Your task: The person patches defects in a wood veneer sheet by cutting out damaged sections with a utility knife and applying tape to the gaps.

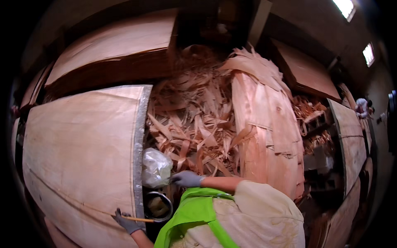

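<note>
- Left grip, in the head view, is closed around a thin wooden stick, held across the wood panel's edge toward the bucket, presumably for control there.
- Right grip is held beside a translucent plastic bag; its closure cannot be told.
- Bucket is set beside the panel, seemingly for easy reach.

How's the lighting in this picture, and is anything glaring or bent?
In the head view, glare whitens the upper window and lower window; shadow swallows detail at top centre; the plastic bag has bright highlights; the pale board's outer edge bows, and the corners go black.
</note>
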A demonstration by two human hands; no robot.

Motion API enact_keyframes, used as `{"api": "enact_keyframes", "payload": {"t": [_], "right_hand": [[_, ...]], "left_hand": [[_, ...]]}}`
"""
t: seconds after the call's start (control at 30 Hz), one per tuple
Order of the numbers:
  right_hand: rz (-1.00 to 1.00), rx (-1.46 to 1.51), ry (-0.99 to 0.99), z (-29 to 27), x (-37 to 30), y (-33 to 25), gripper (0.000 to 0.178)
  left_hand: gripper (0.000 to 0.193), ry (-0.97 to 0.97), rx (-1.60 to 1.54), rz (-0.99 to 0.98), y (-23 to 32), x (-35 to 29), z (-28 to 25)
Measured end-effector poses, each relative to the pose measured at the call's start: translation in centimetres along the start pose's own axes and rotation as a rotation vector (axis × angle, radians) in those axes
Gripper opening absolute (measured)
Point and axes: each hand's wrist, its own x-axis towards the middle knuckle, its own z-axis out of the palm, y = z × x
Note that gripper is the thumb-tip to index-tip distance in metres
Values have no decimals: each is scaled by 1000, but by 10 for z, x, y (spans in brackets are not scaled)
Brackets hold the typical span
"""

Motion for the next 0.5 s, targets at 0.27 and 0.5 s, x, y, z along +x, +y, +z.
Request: {"api": "enact_keyframes", "payload": {"t": [0.27,0.5], "right_hand": [[832,89,523,-100,-225,82,35],[795,295,604,-140,-159,147,35]], "left_hand": [[45,64,349,-84,-36,37,-117],[45,71,507,-98,-78,6,-32]]}}
